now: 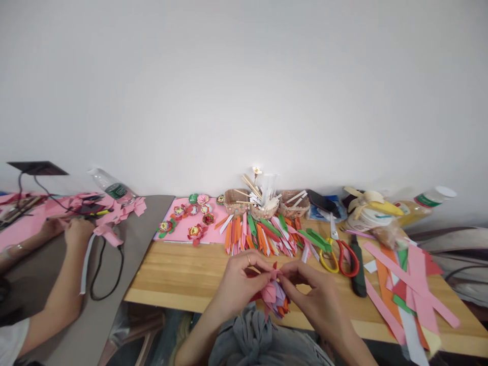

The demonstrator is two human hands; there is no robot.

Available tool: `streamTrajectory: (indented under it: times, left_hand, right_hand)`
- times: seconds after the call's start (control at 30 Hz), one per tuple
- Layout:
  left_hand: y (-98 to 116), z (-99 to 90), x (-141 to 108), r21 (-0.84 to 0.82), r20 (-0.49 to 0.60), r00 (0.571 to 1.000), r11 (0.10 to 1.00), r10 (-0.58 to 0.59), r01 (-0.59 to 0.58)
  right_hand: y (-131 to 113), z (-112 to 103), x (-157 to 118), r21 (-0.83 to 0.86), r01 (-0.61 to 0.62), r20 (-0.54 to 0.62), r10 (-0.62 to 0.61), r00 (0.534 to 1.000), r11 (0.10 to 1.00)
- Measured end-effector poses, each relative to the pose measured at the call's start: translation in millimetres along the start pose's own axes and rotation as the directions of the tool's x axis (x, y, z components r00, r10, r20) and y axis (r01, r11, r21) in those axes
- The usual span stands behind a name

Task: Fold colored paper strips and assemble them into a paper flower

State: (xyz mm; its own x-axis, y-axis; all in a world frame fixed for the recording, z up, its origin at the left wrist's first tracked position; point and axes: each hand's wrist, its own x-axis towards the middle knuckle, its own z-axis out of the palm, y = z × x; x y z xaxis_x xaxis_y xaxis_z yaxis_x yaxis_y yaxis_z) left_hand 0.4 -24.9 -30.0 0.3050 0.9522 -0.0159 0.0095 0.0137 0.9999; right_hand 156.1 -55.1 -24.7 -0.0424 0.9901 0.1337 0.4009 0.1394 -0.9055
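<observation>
Between my two hands, at the table's front edge, is a folded paper flower [271, 296] with pink, purple and orange petals. My left hand [242, 279] pinches its pink upper part from the left. From the other side, the fingertips of my right hand [312, 284] close on the same pink paper. My fingers partly cover the flower. Just beyond my hands lies a wide row of folded paper strips [259, 236] in orange, pink, green and white. Scissors [335, 246] with yellow and red handles rest to the right, beside a dark green-handled tool [358, 269].
Finished paper flowers [196, 231] sit on a pink sheet [179, 203]. Small baskets [234, 202] hold sticks along the wall. A banana [381, 206] lies on a white tub [362, 222]; loose strips [409, 284] spread rightward. At left, another person's hands [78, 234] work with pink paper.
</observation>
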Motion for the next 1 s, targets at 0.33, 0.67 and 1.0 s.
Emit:
streamTrajectory:
  times: [0.33,0.67,1.0]
  left_hand:
    - [3,-1.7,1,-0.260,0.149,0.975,0.945,-0.165,0.199]
    - [-1,8.5,0,-0.031,0.144,0.971,0.980,-0.191,0.197]
    - [-10,8.4,-3,0.050,0.139,0.989,0.998,-0.044,0.037]
  right_hand:
    - [-1,-5,-2,-0.087,0.264,-0.140,-0.274,0.951,0.961]
    - [-2,-12,-2,-0.158,0.127,-0.245,-0.163,0.956,0.979]
    - [-8,-12,5,0.251,-0.291,0.142,0.263,0.954,0.923]
